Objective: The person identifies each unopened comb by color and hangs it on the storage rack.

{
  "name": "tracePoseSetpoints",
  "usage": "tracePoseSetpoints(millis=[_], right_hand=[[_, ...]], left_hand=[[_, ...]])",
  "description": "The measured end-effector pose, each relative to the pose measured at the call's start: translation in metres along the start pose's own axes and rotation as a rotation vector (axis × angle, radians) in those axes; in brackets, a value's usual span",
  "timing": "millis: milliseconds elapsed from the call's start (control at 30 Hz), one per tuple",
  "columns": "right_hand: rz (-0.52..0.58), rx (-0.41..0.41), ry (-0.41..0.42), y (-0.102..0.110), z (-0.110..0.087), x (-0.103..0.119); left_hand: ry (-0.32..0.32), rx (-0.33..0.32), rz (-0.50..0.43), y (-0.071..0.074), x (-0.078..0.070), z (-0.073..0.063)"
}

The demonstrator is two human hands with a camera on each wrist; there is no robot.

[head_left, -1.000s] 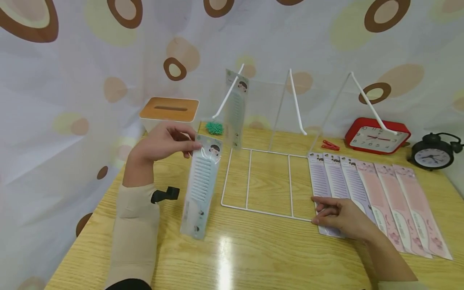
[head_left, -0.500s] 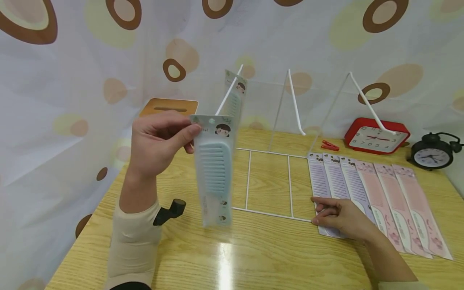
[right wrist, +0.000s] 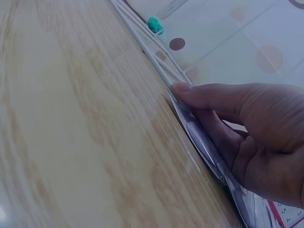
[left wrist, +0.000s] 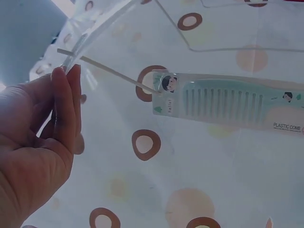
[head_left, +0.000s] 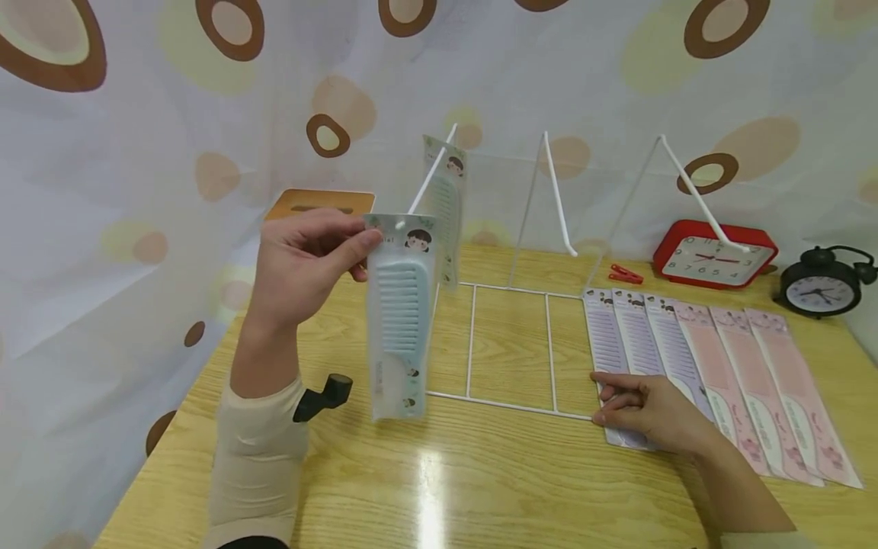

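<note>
In the head view my left hand (head_left: 302, 263) pinches the top edge of a packaged light-blue comb (head_left: 401, 320), which hangs down in front of the left hook (head_left: 427, 182) of a white wire rack (head_left: 507, 406). The hook's tip pokes through the top of this package in the left wrist view. Farther back on the same hook hangs another packaged blue comb (left wrist: 223, 100). My right hand (head_left: 658, 415) grips the rack's front right corner, thumb (right wrist: 183, 89) on the wire, with the hand over the purple comb packages (head_left: 605, 332).
Pink comb packages (head_left: 754, 381) lie right of the purple ones. Behind them stand a red clock (head_left: 713, 255) and a black alarm clock (head_left: 819, 293), with a red clip (head_left: 626, 274) nearby. A wooden-lidded box (head_left: 288, 204) sits at back left. Two more hooks (head_left: 559, 194) rise from the rack.
My left hand has lifted the blue comb package up and rightward from beside the rack to the left hook's tip, turning it to face the camera. The right hand has stayed at the corner.
</note>
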State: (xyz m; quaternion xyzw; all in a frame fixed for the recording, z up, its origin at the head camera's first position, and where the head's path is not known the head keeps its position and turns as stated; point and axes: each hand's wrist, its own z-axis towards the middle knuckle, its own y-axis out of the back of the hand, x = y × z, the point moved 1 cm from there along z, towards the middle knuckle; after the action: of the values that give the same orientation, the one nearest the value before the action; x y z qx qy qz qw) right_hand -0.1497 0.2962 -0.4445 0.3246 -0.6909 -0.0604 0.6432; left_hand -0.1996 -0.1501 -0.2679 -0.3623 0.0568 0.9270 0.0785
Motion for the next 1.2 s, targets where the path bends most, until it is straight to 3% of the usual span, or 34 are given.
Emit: tracePoseSetpoints(millis=[133,233,467,733,1067,1200], right_hand=[[0.011,0.013,0.008,0.001,0.002,0.002],[0.012,0.016,0.006,0.001,0.002,0.002],[0.015,0.004,-0.008,0.001,-0.002,0.001],[0.011,-0.004,-0.016,-0.001,0.0,-0.001],[0.032,-0.006,-0.003,0.0,0.001,-0.001],[0.033,-0.01,0.002,0.001,-0.001,-0.001]], left_hand=[[0.115,-0.029,0.023,0.002,0.009,0.006],[0.19,-0.032,0.019,0.003,0.019,0.017],[0.301,0.019,0.022,-0.001,0.042,0.046],[0.312,0.038,0.03,-0.003,0.053,0.057],[0.319,0.042,-0.021,-0.002,0.059,0.06],[0.315,0.014,0.056,-0.006,0.061,0.054]])
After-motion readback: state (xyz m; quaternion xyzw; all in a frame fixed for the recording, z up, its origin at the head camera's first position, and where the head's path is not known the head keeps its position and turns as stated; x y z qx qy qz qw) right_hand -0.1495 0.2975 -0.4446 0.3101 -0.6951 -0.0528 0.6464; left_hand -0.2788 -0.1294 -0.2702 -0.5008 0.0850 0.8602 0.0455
